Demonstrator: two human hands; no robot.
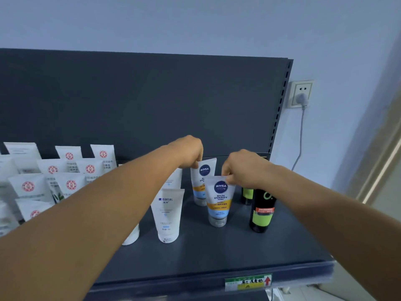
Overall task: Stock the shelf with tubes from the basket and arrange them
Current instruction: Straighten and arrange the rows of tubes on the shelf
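both hands are pinching nivea tubes by their top seams on the shelf (227, 253), left hand (191, 152) the rear tube (202, 181), right hand (243, 170) the front tube (219, 200), risking toppling the top-heavy, cap-down tubes into neighbouring bottles (261, 210).

Head view, close, downward onto shelf (217, 253)

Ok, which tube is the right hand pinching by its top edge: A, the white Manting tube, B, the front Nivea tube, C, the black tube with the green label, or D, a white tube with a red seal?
B: the right hand pinches the top edge of the front Nivea tube, which stands cap-down on the shelf.
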